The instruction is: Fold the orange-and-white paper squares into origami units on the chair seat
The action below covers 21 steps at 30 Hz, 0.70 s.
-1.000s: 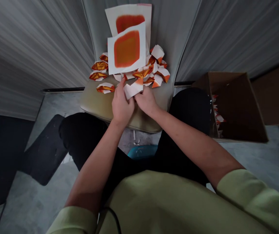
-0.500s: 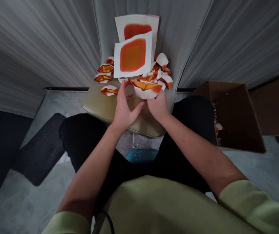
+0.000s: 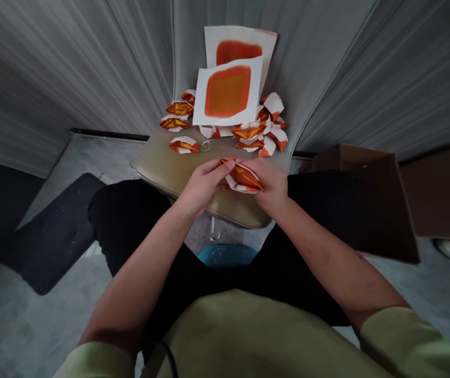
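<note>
- Folded paper piece (image 3: 243, 177), glossy orange-gold with white edges, is held between both hands at lower centre of the frame, above the front edge of the seat.
- Left hand (image 3: 201, 187) grasps the piece's left end, its fingers (image 3: 225, 167) clenched over the top and pinching it.
- Right hand (image 3: 271, 185) grasps the right side, its fingers (image 3: 254, 167) curled over the upper edge; the two hands nearly meet across the paper.
- Olive vinyl chair seat (image 3: 156, 165) lies just beyond the hands, in front of a grey upholstered chair back (image 3: 193, 47).
- Two white paper sheets with orange-printed squares (image 3: 228, 90) lie overlapped at upper centre, leaning against the chair back, the front sheet covering the lower part of the other.
- Small orange-and-white folded paper shapes (image 3: 263, 132) are heaped on the seat around the foot of the sheets, in a bigger cluster to the right and a few to the left.
- Thin white paper loop (image 3: 206, 146) lies on the seat near the left cluster.
- Brown cardboard box (image 3: 382, 181), open and blurred, stands at the right, beside the person's black trousers (image 3: 327, 197).
- Teal blue object (image 3: 227, 256) shows between the knees, and a black mat (image 3: 53, 233) lies on the grey floor (image 3: 43, 325) at the left.
</note>
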{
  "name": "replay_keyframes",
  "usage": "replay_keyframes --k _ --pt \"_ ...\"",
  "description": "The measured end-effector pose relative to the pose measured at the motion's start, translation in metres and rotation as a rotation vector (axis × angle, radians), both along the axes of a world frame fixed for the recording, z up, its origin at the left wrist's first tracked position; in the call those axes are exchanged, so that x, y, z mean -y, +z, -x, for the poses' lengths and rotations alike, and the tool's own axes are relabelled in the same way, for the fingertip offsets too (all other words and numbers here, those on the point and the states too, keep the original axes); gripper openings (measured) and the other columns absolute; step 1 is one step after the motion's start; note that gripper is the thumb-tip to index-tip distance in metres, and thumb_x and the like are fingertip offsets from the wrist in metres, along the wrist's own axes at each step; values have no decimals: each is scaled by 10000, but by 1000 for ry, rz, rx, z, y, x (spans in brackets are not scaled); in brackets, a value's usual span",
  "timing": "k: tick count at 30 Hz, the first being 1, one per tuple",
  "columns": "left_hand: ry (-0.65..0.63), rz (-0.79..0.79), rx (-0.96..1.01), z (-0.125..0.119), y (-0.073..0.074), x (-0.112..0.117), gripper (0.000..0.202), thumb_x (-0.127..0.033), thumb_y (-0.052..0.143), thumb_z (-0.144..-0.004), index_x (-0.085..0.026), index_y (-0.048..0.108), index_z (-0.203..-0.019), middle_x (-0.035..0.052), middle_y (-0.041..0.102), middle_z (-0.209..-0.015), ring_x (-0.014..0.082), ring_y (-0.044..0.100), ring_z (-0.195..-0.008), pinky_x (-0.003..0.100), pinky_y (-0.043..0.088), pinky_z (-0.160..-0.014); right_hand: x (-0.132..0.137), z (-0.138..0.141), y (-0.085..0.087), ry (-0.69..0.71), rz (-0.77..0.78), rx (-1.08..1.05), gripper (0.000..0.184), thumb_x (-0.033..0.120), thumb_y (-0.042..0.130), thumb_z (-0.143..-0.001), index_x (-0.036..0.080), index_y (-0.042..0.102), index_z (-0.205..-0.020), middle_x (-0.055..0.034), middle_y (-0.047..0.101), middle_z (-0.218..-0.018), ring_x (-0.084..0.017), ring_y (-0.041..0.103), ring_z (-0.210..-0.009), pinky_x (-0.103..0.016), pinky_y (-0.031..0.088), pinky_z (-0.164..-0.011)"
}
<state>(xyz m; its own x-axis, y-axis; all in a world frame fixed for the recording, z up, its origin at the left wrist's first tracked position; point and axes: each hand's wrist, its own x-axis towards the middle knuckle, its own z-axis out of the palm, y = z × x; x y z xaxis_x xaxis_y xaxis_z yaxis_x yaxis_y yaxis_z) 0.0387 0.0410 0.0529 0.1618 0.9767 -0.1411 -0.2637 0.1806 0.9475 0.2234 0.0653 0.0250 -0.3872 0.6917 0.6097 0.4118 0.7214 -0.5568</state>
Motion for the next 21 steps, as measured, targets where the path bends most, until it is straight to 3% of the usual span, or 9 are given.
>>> replay_keyframes --k 5,8,11,15,18,21 --pt "44 -9 15 -4 0 -1 268 -422 805 -797 -180 767 -906 45 771 -883 180 732 -811 297 590 -752 -4 -3 2 9 34 12 403 338 613 -950 367 629 -1352 -37 745 -1240 -267 704 -1112 -468 564 -959" --pt "132 -20 -14 -2 -2 -4 213 -382 794 -801 -192 766 -894 29 773 -878 173 730 -830 297 594 -790 -9 -4 -1 25 176 48 532 257 634 -897 354 574 -1416 -50 728 -1265 -255 721 -1022 -432 596 -851" --pt "279 -63 -73 2 -7 -9 170 -331 742 -844 -202 771 -950 18 772 -895 162 724 -857 290 590 -810 -17 -4 -7 10 367 -10 549 218 587 -905 326 548 -1441 -47 749 -1141 -209 718 -823 -385 600 -714" --pt "433 -171 -220 6 -14 -14 192 -280 722 -849 -204 768 -1020 10 773 -934 137 708 -840 256 571 -791 -20 -3 -8 -2 612 -260 376 343 528 -986 303 601 -1352 -41 766 -1057 -196 731 -850 -340 598 -675" --pt "389 -211 -338 4 -15 -13 216 -280 716 -856 -196 759 -1051 21 777 -970 137 707 -824 251 565 -768 -14 2 -1 57 822 -379 408 516 585 -962 307 611 -1312 -31 757 -1060 -190 732 -854 -295 573 -614" --pt "339 -224 -400 -1 -14 -12 227 -264 701 -860 -185 751 -1067 28 780 -985 135 708 -805 245 566 -740 -6 9 7 117 957 -400 515 538 729 -855 310 594 -1297 -7 729 -1006 -177 704 -851 -277 562 -626"
